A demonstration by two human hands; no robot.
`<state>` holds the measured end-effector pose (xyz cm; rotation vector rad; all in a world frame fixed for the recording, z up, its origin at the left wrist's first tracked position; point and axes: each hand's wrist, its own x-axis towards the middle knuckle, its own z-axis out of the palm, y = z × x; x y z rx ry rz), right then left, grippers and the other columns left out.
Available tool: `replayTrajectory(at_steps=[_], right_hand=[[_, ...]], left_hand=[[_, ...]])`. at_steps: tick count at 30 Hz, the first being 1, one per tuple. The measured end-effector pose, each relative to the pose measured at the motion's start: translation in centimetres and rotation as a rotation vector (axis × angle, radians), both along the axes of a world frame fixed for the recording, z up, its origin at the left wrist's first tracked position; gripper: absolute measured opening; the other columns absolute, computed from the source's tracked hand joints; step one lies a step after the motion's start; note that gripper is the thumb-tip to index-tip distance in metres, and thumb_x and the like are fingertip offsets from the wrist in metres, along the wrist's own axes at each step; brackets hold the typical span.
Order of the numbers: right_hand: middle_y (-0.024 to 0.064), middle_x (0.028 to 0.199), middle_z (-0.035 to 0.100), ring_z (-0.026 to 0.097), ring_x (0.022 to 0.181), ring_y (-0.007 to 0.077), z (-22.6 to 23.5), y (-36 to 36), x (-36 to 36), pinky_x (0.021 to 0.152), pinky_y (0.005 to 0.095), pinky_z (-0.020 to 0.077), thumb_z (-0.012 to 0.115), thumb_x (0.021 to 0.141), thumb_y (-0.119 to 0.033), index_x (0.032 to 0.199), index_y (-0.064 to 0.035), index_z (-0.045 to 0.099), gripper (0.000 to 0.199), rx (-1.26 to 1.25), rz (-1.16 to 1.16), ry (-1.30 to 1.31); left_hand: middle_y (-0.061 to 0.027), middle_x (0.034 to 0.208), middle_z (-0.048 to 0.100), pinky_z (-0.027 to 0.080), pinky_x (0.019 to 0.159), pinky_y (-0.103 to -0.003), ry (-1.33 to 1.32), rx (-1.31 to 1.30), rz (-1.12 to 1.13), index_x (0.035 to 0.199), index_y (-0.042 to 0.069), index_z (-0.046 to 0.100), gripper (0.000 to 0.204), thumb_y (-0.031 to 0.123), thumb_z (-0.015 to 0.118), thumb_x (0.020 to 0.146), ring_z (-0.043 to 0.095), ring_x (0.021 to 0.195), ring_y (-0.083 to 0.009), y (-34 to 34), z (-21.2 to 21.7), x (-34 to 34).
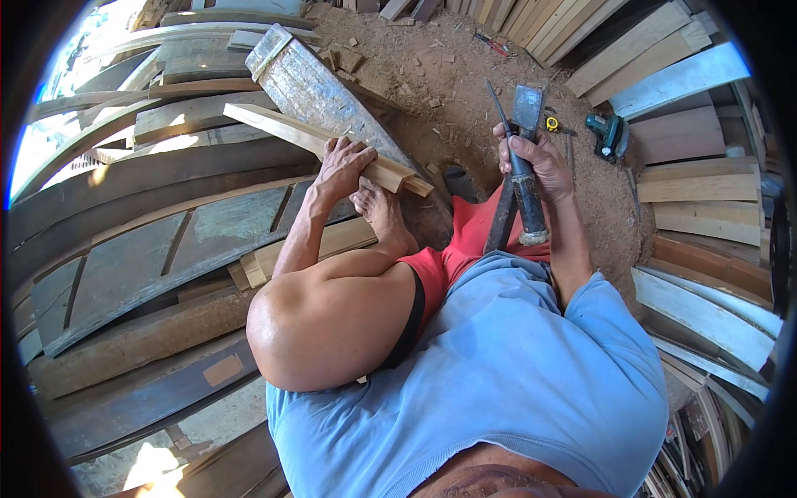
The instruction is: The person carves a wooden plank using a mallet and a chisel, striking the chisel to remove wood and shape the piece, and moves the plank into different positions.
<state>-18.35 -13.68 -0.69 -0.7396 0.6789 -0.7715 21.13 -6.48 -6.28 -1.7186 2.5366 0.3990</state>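
My left hand (342, 168) is closed over a pale, narrow length of wood (282, 131), gripping it near its right end. The wood rests across a worn, thick plank (311, 83), and my bare foot (384, 212) is against its near side. Raised at the right, my right hand (540, 158) is wrapped round a wide chisel (526, 195), its flat blade pointing up and its ringed handle end down. A second dark, long tool (502, 217) lies alongside the chisel at the same hand, with a thin spike showing above; its kind I cannot make out.
On the ground at the right lie a dark green power tool (608, 137), a yellow tape measure (552, 124) and red-handled pliers (496, 45). Stacked boards (199, 236) fill the left side. More planks (697, 199) line the right. Wood chips litter the dirt floor (415, 75).
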Motion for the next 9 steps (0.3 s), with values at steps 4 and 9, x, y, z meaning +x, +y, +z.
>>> replayTrajectory(at_steps=[4, 9], right_hand=[[0.0055, 0.082, 0.065, 0.062, 0.071, 0.0117, 0.3, 0.1, -0.1, 0.066, 0.0251, 0.0515, 0.077, 0.09, -0.029, 0.119, 0.0003, 0.064, 0.042, -0.02, 0.009, 0.005], [0.0075, 0.084, 0.067, 0.064, 0.072, 0.0134, -0.3, 0.3, -0.3, 0.069, 0.0267, 0.0537, 0.079, 0.089, -0.029, 0.121, 0.0014, 0.063, 0.046, -0.014, -0.017, 0.003]], left_hand=[[-0.0052, 0.103, 0.066, 0.038, 0.097, -0.047, 0.042, -0.059, -0.02, 0.109, 0.017, 0.066, 0.035, 0.004, 0.07, 0.076, 0.056, 0.107, -0.0307, -0.5, -1.3, 0.5], [-0.0045, 0.107, 0.064, 0.037, 0.095, -0.048, -0.044, 0.103, -0.061, 0.113, 0.018, 0.065, 0.044, 0.006, 0.073, 0.071, 0.054, 0.111, -0.0321, -2.5, -1.1, 0.7]])
